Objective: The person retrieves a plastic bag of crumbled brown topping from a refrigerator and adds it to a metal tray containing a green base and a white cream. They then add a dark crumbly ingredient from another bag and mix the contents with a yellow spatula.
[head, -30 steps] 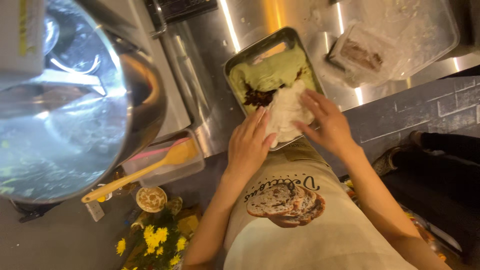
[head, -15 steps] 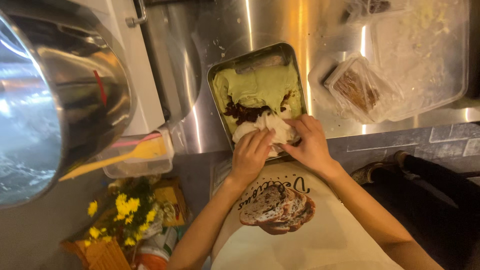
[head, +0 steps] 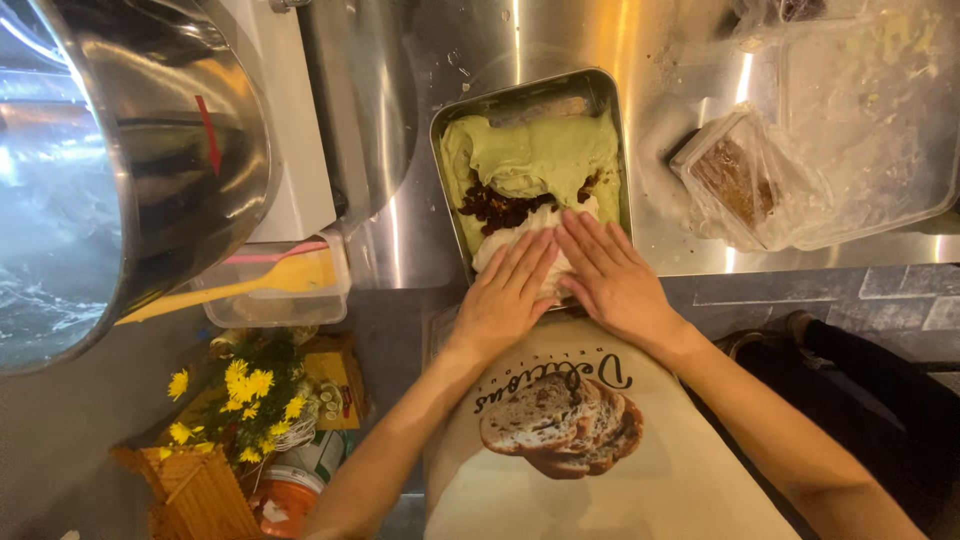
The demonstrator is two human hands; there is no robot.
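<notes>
Green dough (head: pixel 535 155) and white dough (head: pixel 520 250) in a metal tray (head: pixel 610 110) are pressed flat-palmed, nothing gripped, by left hand (head: pixel 505 295) and right hand (head: pixel 610 280), dark filling (head: pixel 500 208) just beyond the fingertips.

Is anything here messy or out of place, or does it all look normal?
Mostly orderly. Both hands, left hand and right hand, press flat on pale dough in the metal tray, whose near end overhangs the counter edge. Crumbs and smears dirty the steel counter near the crumpled plastic wrap. Nothing looks broken.
</notes>
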